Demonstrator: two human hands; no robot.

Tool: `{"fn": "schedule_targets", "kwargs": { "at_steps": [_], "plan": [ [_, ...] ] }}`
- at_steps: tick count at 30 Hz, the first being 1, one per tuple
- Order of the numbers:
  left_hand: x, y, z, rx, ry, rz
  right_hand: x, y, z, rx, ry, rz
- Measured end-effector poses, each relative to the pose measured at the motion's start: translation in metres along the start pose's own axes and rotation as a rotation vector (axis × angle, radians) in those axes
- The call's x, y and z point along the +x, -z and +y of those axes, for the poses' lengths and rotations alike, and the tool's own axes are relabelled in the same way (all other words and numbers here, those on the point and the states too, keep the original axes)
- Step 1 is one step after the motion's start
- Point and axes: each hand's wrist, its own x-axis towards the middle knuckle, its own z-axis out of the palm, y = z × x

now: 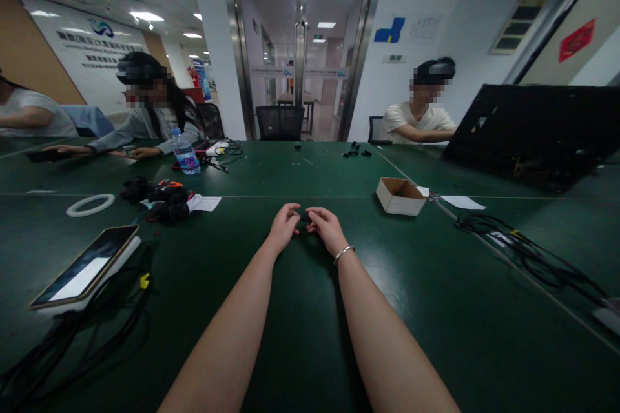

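My left hand [283, 227] and my right hand [325, 227] meet over the middle of the green table [310, 310], fingers curled inward. Between their fingertips is a small black piece [305, 217], too small and dark to name. Thumb and fingers of each hand close on one side of it. A silver bracelet [343, 254] circles my right wrist. To the right of my hands stands an open white cardboard box [400, 201], its inside brown.
A phone [87, 268] lies on a white block at left, near black cables [116, 316], a white ring [90, 205] and a tangled black bundle [167, 200]. A water bottle [185, 153] stands beyond. More cables [523, 251] and a large black panel [533, 135] are at right. Several people sit around.
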Motion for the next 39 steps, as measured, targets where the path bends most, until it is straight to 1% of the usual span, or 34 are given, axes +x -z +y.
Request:
{"fn": "schedule_targets", "kwargs": {
  "at_steps": [3,5,7,11,15,18,20,22,26,31,37,39],
  "plan": [
    [-0.0015,0.0,0.0018,0.031,0.027,-0.02,0.0002,0.0,0.0002,0.003,-0.001,-0.002],
    [-0.0018,0.0002,0.0026,0.06,0.018,-0.031,0.0002,-0.0001,-0.0003,0.004,-0.003,-0.001],
    [-0.0016,0.0002,0.0031,0.057,0.0,-0.025,-0.0001,-0.0001,-0.001,0.004,-0.009,0.0],
    [-0.0006,-0.0003,0.003,0.048,0.039,-0.008,-0.0008,-0.0001,-0.0016,0.016,-0.013,0.003],
    [-0.0001,-0.0008,0.0009,0.05,-0.008,-0.001,-0.001,0.0003,-0.0011,0.023,-0.007,0.003],
    [0.0006,-0.0006,-0.0012,0.049,0.025,-0.012,-0.0008,0.0004,-0.0007,0.016,-0.008,-0.002],
    [0.0012,-0.0004,-0.0022,0.061,0.015,-0.021,-0.0006,0.0004,-0.0006,0.011,-0.007,-0.003],
    [0.0018,-0.0002,-0.0026,0.053,-0.008,-0.01,-0.0004,0.0004,-0.0007,0.011,-0.006,0.0],
    [0.0016,0.0007,-0.0024,0.03,0.018,0.006,-0.0004,0.0002,-0.0013,0.011,-0.007,0.003],
    [-0.0008,0.0013,0.0002,0.022,-0.04,-0.001,-0.0009,-0.0004,-0.0022,0.0,-0.009,0.003],
    [-0.0014,0.0009,0.0022,0.001,0.018,-0.012,-0.0011,-0.0003,-0.0026,-0.004,-0.011,0.002],
    [-0.0009,0.0008,0.0018,-0.005,0.019,-0.008,-0.0013,-0.0003,-0.0027,0.001,-0.008,0.0]
  ]
}}
